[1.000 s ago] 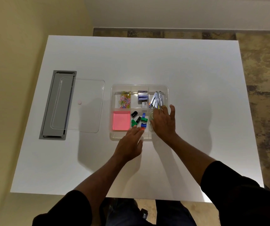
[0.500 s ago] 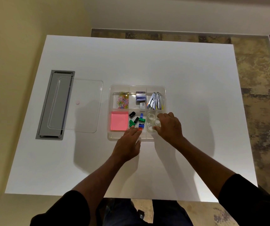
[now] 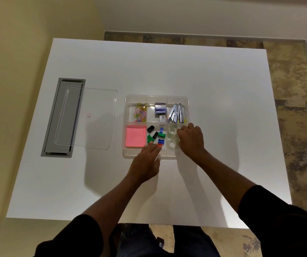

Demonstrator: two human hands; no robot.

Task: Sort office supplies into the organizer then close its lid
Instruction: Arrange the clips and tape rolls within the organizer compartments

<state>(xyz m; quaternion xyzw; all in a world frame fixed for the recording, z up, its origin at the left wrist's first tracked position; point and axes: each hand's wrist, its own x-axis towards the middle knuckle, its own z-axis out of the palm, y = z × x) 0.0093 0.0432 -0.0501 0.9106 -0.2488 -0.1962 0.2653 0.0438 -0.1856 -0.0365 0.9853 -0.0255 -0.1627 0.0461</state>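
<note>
A clear organizer [image 3: 187, 101] sits mid-table, its compartments filled. The back row has coloured paper clips [image 3: 140, 113], staple boxes [image 3: 160, 109] and staplers [image 3: 176, 114]. In front are pink sticky notes [image 3: 135, 136], several binder clips [image 3: 157, 135] and clear tape rolls [image 3: 171, 137]. My left hand [image 3: 145, 163] reaches over the front wall. Its fingertips touch a red clip [image 3: 159, 145] and its thumb is outside the wall. My right hand [image 3: 192, 140] hovers with curled fingers at the right side of the tape compartment, nothing visible in it. The clear lid [image 3: 97, 101] lies flat to the left.
The lid partly covers a grey cable hatch [image 3: 63, 117] set into the white table [image 3: 167, 71]. A wall runs along the left. Patterned floor shows beyond the table's far and right edges.
My right hand has pulled back to the right off the tape compartment, uncovering the rolls. My left hand has stayed at the front wall.
</note>
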